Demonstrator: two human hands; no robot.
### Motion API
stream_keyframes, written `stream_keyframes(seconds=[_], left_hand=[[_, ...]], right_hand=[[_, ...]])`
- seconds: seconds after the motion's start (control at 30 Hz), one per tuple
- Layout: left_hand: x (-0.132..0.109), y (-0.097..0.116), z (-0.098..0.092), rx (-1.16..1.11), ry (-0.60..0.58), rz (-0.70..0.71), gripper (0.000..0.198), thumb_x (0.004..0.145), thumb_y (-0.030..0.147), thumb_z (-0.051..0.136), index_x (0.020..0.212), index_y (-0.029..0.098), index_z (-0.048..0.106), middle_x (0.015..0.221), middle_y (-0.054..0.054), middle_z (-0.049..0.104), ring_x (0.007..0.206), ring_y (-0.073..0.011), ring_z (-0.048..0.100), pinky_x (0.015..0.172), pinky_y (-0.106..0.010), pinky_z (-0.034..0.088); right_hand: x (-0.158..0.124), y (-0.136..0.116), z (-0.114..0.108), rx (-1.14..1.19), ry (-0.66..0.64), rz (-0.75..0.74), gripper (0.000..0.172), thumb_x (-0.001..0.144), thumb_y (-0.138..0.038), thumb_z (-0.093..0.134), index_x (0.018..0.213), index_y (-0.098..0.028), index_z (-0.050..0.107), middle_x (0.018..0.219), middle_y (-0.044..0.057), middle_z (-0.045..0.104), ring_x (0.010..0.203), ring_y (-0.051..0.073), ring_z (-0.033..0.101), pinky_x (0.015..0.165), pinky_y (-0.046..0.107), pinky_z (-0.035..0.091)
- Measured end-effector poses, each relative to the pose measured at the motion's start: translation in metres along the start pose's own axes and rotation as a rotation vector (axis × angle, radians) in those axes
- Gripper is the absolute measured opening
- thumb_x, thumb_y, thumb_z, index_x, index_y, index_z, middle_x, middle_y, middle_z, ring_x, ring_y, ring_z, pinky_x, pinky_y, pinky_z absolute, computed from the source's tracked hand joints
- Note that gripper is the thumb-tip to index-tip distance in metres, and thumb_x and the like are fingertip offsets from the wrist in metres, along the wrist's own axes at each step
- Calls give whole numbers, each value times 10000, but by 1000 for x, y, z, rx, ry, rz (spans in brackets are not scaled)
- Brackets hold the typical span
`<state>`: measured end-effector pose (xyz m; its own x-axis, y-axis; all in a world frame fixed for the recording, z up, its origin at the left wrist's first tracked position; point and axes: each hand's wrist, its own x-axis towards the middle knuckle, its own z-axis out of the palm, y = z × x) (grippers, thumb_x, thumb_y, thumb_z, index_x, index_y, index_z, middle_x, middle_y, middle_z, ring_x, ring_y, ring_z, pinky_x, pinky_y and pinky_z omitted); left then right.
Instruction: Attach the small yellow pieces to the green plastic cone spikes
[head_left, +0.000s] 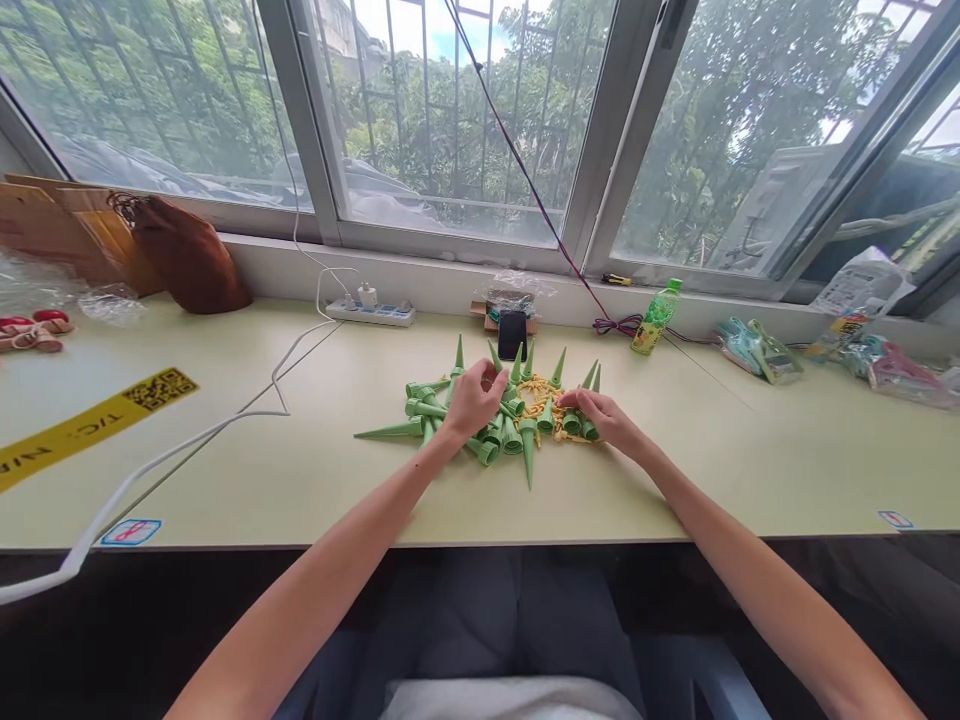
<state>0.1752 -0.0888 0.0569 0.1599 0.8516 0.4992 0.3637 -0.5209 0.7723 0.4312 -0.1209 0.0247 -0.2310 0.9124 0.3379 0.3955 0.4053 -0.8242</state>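
At the middle of the table [315,490], green plastic spikes [529,460] lie crowded around small yellow plastic pieces [535,385], with both hands reaching in from the near side. Most of the spikes lie to the left, about the left hand [472,400], which is over their far part; its fingers curl inward, but I cannot tell whether that grip pinches anything. The right hand [602,417] is at the right end, its bent fingertips beside the yellow pieces and just above a few wide green caps; whether its grip is closed on a piece is too small to tell. So the yellow pieces lie between the two grips, left of the right one and right of the left one, with the right fingertips nearer to their right side. One spike in front of them has its long axis running near to far, tip toward the near edge; another, at the left end, points left. The left hand hides the spikes beneath it, and the yellow pieces blur together, so their separate shapes and any links stay unclear.
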Motion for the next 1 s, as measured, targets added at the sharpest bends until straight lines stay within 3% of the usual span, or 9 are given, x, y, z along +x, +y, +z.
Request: stream_keyframes(seconds=[0.23,0.37,0.5,0.57,0.7,0.83,1.0], left_hand=[[0,-1,1,9,5,-7,325,877,476,514,706,203,464,619,3,574,590,-154,582,552,-258,440],[1,-2,1,15,9,-1,322,873,476,513,709,202,469,617,5,571,588,-151,577,550,-254,435],[1,-2,1,12,6,-5,323,873,473,512,706,201,464,615,8,565,576,-145,565,542,-252,424],[0,-1,1,9,6,-7,328,875,476,510,703,202,457,597,13,551,562,-142,557,540,-252,419],[0,-2,2,5,7,6,328,875,473,514,705,200,453,598,19,536,537,-131,534,532,-252,403],[0,-5,3,-1,3,29,327,878,474,515,716,192,474,669,3,573,569,-128,544,540,-248,406],[0,-5,2,1,-7,35,327,876,475,520,721,189,489,668,-2,580,586,-131,550,544,-240,412]], right_hand=[[-3,-8,14,145,41,61,632,899,-709,350,1000,-179,679,1091,112,702,1067,238,644,1025,408,453],[-1,-9,21,233,54,53,599,907,-691,371,1002,-178,667,1087,114,704,1071,237,646,1018,417,463],[1,-16,19,172,86,-5,534,929,-644,380,1018,-192,649,1082,102,699,1076,228,641,992,398,477],[0,-22,11,46,125,-53,423,928,-572,461,1020,-205,650,1069,88,694,1076,226,630,964,378,482],[-6,-29,-11,-339,210,-89,223,915,-382,529,970,-210,660,940,73,703,810,205,646,773,345,504],[-16,-27,-21,-654,79,-47,182,897,-220,504,961,-212,674,917,74,693,758,200,616,696,315,453],[-22,-26,-12,-954,-24,94,194,914,-186,485,928,-194,679,912,79,644,727,179,586,610,269,370]])
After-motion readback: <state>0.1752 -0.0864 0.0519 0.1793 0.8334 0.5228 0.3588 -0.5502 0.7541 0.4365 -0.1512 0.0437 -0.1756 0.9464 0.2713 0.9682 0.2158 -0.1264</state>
